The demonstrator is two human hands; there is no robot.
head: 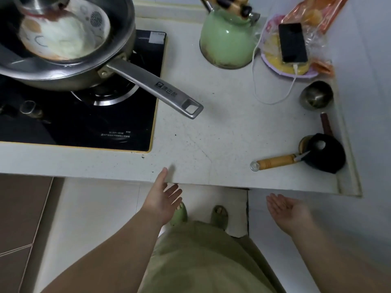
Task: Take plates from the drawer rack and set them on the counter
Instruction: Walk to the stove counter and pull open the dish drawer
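The pale stone counter [211,132] fills the upper half of the view, its front edge running across the middle. My left hand [163,197] is open, palm turned right, with the thumb tip over the counter's front edge. My right hand [287,210] is open, palm up, below the counter edge on the right. Both hands hold nothing. No drawer rack and no plates show; the white cabinet front [101,208] under the counter appears shut.
A steel pan [69,45] with a patterned bowl inside sits on the black hob [88,123]; its long handle [156,89] sticks out over the counter. A green kettle [226,39], a phone [293,42] on bagged food, a metal cup [316,95] and a black wooden-handled utensil [323,153] line the right side.
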